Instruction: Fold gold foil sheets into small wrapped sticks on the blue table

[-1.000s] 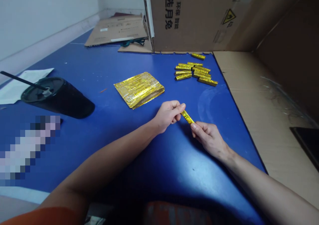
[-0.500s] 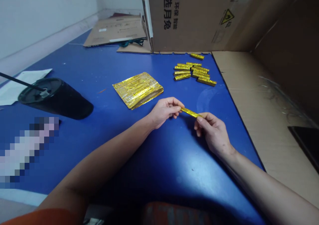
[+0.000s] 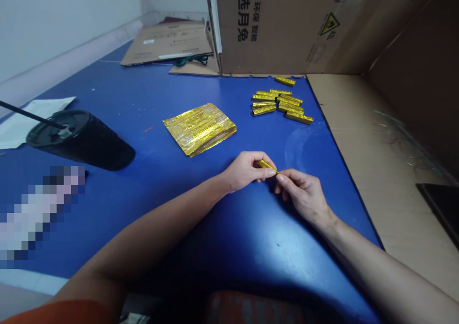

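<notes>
A narrow folded strip of gold foil paper (image 3: 266, 165) is held between my two hands above the blue table. My left hand (image 3: 249, 172) is closed on it, thumb and fingers pinching near its right end. At that same end the fingertips of my right hand (image 3: 303, 190) are closed in a pinch; the fingers hide part of the strip. Left of and beyond my hands lies a flat stack of gold foil sheets (image 3: 201, 128). Several folded gold foil strips (image 3: 289, 105) form a loose group at the back right, with one strip (image 3: 286, 81) a little farther back.
A black tumbler (image 3: 82, 139) with a straw stands at the left, near a white sheet (image 3: 53, 106). A large cardboard box (image 3: 283, 27) borders the table at the back. Flattened cardboard (image 3: 168, 41) lies back left, and a cardboard sheet (image 3: 351, 137) runs along the right.
My left hand has slid right and towards me along the strip, so the two hands now nearly meet at its right end. The right hand has shifted slightly.
</notes>
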Tool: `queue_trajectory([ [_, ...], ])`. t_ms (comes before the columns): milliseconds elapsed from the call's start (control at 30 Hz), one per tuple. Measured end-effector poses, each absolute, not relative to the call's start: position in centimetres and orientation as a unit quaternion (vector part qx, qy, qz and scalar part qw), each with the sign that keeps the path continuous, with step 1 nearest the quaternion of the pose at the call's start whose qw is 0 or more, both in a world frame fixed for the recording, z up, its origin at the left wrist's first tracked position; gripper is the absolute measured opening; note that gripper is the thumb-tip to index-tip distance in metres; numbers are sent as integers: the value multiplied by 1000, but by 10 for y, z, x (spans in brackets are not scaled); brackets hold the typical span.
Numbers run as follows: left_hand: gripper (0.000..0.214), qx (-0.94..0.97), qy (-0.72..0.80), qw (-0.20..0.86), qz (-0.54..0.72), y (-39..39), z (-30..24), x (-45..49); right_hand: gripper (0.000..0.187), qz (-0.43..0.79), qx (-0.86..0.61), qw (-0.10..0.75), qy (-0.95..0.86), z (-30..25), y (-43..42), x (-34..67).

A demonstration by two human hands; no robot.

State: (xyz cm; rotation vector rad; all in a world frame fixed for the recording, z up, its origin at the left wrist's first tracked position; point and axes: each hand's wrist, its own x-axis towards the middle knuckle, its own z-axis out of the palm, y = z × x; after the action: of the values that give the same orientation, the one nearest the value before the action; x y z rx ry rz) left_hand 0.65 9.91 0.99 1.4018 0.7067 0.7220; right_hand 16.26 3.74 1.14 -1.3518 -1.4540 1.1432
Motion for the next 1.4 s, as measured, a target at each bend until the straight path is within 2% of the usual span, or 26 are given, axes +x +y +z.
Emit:
queue_trajectory([
  [167,18,630,343,621,316,95,9,10,27,416,-551,411,-596,7,34,162],
  [367,17,665,365,560,333,93,11,9,30,430,-542,369,-620,8,35,163],
  [567,23,621,367,613,321,97,11,9,34,397,-550,396,-619,6,34,163],
  [767,23,656,379,561,333,95,15,10,31,424,-545,367,-624,9,33,161],
  [1000,23,667,391,545,325,86,14,14,36,392,-526,347,-670,10,34,160],
  [1400,21,576,390,589,412,100,20,6,41,421,-553,369,-618,8,34,160],
])
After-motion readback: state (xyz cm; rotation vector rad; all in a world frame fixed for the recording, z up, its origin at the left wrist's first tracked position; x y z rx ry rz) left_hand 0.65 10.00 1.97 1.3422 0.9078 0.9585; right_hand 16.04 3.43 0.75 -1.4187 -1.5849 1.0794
